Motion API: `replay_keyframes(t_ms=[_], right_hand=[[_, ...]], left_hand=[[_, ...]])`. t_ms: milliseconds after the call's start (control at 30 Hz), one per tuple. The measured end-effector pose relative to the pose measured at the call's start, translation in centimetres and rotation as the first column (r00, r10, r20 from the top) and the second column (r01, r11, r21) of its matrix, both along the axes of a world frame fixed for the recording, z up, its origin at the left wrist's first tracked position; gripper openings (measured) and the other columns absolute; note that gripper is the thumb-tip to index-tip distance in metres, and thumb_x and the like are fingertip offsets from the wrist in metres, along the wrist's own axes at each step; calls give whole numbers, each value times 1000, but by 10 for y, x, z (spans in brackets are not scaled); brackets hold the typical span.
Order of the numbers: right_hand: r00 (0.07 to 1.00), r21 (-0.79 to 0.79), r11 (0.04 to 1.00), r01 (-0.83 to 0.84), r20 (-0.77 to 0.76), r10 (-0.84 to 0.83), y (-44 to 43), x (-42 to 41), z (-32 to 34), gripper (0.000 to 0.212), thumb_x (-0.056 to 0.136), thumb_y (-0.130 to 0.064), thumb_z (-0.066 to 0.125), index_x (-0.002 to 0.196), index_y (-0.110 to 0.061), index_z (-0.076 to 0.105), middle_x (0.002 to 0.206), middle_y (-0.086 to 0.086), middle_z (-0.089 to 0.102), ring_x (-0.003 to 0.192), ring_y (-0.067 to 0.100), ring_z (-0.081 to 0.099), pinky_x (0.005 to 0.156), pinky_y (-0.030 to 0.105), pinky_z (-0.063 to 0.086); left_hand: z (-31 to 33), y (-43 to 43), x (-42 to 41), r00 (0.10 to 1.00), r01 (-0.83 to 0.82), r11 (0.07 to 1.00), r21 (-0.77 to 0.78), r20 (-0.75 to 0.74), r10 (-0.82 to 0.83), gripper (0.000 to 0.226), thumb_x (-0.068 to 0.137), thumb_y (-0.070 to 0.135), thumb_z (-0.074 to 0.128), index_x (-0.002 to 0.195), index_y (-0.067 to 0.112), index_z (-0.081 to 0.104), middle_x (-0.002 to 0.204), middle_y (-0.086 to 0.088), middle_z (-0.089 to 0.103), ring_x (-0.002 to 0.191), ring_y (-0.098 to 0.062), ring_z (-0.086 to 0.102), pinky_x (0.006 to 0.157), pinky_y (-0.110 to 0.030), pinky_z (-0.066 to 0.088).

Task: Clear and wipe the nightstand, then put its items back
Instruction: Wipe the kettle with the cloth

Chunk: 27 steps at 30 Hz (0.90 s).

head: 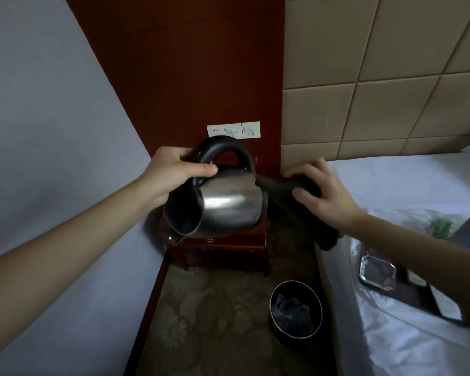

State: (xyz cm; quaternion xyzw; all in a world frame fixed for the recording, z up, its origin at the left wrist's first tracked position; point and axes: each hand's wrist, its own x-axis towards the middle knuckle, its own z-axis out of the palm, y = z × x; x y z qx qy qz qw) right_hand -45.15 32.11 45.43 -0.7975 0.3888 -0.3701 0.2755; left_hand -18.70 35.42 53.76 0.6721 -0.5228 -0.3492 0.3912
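Note:
My left hand (171,175) grips the black handle of a steel electric kettle (228,207), held tilted in the air above the dark wooden nightstand (228,248). My right hand (326,194) holds a dark cloth (288,185) against the kettle's right side; the cloth hangs down past my wrist. Most of the nightstand's top is hidden behind the kettle. A small metal object (175,238) pokes out at the nightstand's left front corner.
A bed with white sheets (391,180) stands at the right, carrying a dark tray (407,291) with a glass ashtray (377,272) and cards. A round bin (295,313) sits on the patterned carpet. White sockets (233,130) are on the red wood panel behind.

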Motion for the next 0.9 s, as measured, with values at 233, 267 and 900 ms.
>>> replay_keyframes(t_ms=[233,267,900], right_hand=[[842,116,947,-298,-436,318,-52,32,25,70,81,-43,65,141,-30,32,118,-17,34,107,3,43,89,22,39],[823,139,940,-310,-456,339,-57,37,16,71,81,-43,66,141,-28,31,117,-16,36,106,4,43,88,22,38],[872,368,930,8,-457,173,-327,157,-164,59,83,-47,63,134,-30,39,114,-5,61,101,14,60,82,31,49]], left_hand=[[-26,-25,-12,896,314,934,170,272,-351,18,69,18,82,86,18,76,74,2,73,69,-6,67,64,-15,45],[-32,-30,-9,888,337,922,189,262,-378,16,69,18,82,84,18,76,70,4,72,65,-3,66,61,-12,44],[-186,-380,104,608,600,648,468,259,-750,23,65,21,84,87,19,78,81,-3,76,80,-21,70,80,-40,52]])
